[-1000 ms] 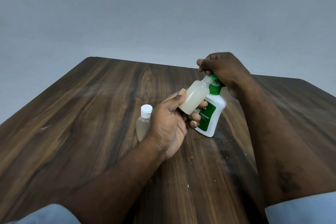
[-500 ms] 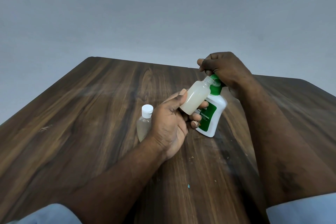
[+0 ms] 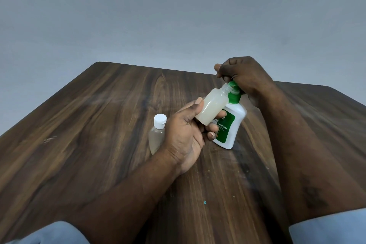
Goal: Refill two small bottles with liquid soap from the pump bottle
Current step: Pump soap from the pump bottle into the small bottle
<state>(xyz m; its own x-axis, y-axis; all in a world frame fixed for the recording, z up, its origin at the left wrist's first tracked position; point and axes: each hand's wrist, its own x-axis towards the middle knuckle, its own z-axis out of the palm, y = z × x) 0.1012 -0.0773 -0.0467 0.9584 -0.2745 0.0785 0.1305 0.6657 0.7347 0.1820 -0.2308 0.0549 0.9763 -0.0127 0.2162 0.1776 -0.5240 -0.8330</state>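
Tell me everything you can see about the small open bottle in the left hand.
The small open bottle is a translucent, plastic-looking cylinder with rounded shoulders and a threaded neck, uncapped. It looks mostly full of cloudy whitish liquid. It is tilted, mouth up and to the right, right at the green spout of the pump bottle, overlapping that bottle's label. The left hand grips it, thumb on its left side, fingers curled under its base.

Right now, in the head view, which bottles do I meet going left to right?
capped small bottle → uncapped small bottle, held tilted by the left hand → pump bottle, its green top gripped by the right hand
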